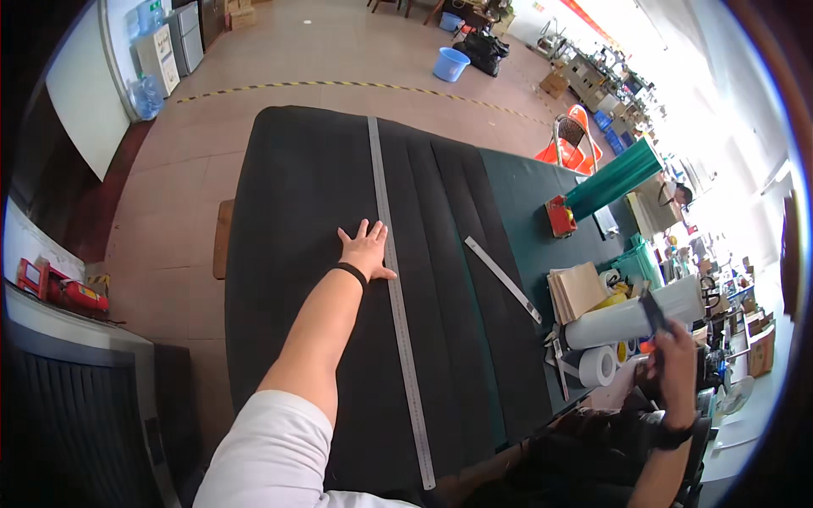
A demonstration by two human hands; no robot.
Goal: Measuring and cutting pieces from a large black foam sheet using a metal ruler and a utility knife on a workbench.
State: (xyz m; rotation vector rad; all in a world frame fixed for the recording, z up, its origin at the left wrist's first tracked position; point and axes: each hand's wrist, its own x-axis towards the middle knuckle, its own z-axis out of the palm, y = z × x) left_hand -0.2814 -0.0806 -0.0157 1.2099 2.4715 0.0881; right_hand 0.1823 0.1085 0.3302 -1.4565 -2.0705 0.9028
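Note:
My left hand [364,251] lies with fingers spread on a large black sheet of fabric [296,186]. Its fingertips and thumb press against a long metal ruler [403,339], which runs lengthwise over the sheet. Off the table's right side, my right hand [676,364] is raised and closed around a dark, narrow tool [654,313] that looks like a utility knife; motion blurs its details. A shorter metal ruler [504,279] rests at a slant on the black strips right of the long ruler.
The green-topped table [529,190] bears a green roll [614,179], a red box [560,217], brown cards [577,292], a white roll [631,313] and a tape roll [597,366]. Beyond it stand an orange chair [576,140] and a blue bucket [451,64]. A fire extinguisher [80,296] is at left.

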